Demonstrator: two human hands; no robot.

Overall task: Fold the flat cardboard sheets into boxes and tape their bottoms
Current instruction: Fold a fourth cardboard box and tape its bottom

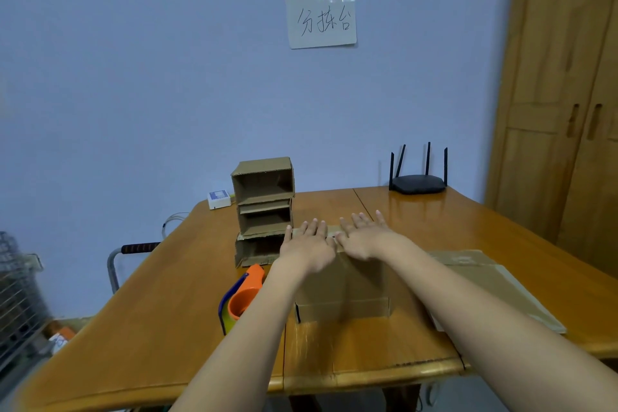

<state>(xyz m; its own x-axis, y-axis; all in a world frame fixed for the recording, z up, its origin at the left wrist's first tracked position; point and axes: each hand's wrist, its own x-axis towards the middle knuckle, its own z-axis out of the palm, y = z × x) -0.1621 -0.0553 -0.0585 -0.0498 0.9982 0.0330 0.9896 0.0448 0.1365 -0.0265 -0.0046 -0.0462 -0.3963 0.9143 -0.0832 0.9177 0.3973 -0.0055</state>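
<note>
Pressing the box bottom flat

Both hands, left (309, 246) and right (363, 237), lie open, palms down on the box (344, 291); tape gun (242, 298) sits nearer the left.

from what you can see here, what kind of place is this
Probably a room in a home used as a makeshift packing or sorting station. A wooden table holds stacked boxes and a tape dispenser, a handwritten sign is taped to the wall, and a router sits beside a wardrobe.
</note>
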